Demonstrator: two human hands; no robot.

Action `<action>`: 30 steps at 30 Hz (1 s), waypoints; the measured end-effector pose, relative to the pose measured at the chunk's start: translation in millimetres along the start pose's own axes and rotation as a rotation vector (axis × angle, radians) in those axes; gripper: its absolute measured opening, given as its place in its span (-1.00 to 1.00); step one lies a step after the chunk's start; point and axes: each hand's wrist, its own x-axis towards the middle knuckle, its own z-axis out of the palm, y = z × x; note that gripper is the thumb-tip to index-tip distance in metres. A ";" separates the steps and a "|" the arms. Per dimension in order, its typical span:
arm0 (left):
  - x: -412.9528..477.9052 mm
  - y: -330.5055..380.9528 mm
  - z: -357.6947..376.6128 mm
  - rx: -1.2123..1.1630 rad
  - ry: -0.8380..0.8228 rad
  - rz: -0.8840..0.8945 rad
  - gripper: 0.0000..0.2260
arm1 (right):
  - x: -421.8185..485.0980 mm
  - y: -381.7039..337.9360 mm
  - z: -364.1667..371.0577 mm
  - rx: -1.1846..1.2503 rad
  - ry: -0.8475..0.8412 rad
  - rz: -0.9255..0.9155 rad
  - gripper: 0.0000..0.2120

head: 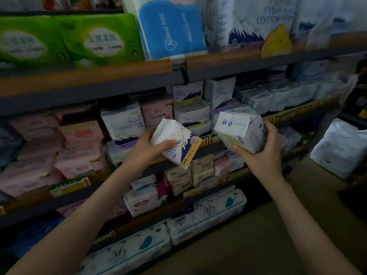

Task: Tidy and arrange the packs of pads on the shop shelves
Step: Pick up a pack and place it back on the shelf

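The left hand (148, 152) grasps a white pack of pads (184, 149) printed with "PURE COTTON" and a yellow corner, thumb curled across its front and fingers behind it. The pack is tilted, its yellow corner pointing down and to the right, and it is held in the air just in front of the middle shelf (214, 149). The right hand (262, 155) grips a second white pack (238, 128) from below and from the right side, with the thumb on its lower front edge. This pack is tilted too, showing its plain back with small blue marks, and is held out in front of the same shelf. The two packs are near each other but apart.

Behind them, more white packs (123, 124) stand in rows, with pink packs (79, 147) stacked to the left. On the top shelf (89, 80) sit green packs (95, 40) and a blue and white pack (170, 30). Long white packs marked "Soft" (208, 211) lie on the lowest shelves. A white bag (341, 147) sits on the floor at the right
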 end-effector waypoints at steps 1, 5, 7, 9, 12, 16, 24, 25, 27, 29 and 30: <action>7.0 1.5 5.6 -0.001 0.013 0.007 -0.46 | 7.0 4.1 -0.9 0.003 -0.011 0.009 -0.18; 34.0 4.6 22.4 0.044 0.004 0.022 -0.37 | 34.3 23.3 -1.1 -0.071 -0.031 -0.009 -0.21; 46.5 8.4 30.0 0.088 -0.036 0.021 -0.29 | 52.3 36.7 -3.7 -0.086 -0.064 -0.024 -0.21; 57.7 13.6 40.9 0.109 -0.056 0.026 -0.30 | 71.6 51.6 -10.5 -0.095 -0.099 -0.035 -0.23; 70.9 20.8 63.0 0.103 -0.043 0.041 -0.41 | 97.1 71.9 -25.7 -0.096 -0.099 -0.018 -0.23; 73.5 24.2 93.1 0.030 0.025 -0.004 -0.57 | 121.2 97.1 -45.5 0.026 -0.123 0.097 -0.26; 25.8 14.1 117.1 -0.266 0.342 -0.152 -0.54 | 132.6 110.5 -50.7 0.296 -0.463 0.220 -0.30; 16.5 13.2 117.2 -0.300 0.371 -0.168 -0.64 | 131.6 109.0 -47.7 0.319 -0.504 0.225 -0.29; -2.3 10.1 114.1 -0.361 0.445 -0.213 -0.61 | 126.6 102.8 -40.2 0.367 -0.578 0.233 -0.31; -20.4 8.6 109.2 -0.428 0.510 -0.261 -0.28 | 119.3 93.5 -32.3 0.416 -0.642 0.235 -0.35; -28.2 5.6 104.3 -0.462 0.551 -0.274 -0.23 | 114.7 89.3 -27.5 0.441 -0.674 0.233 -0.38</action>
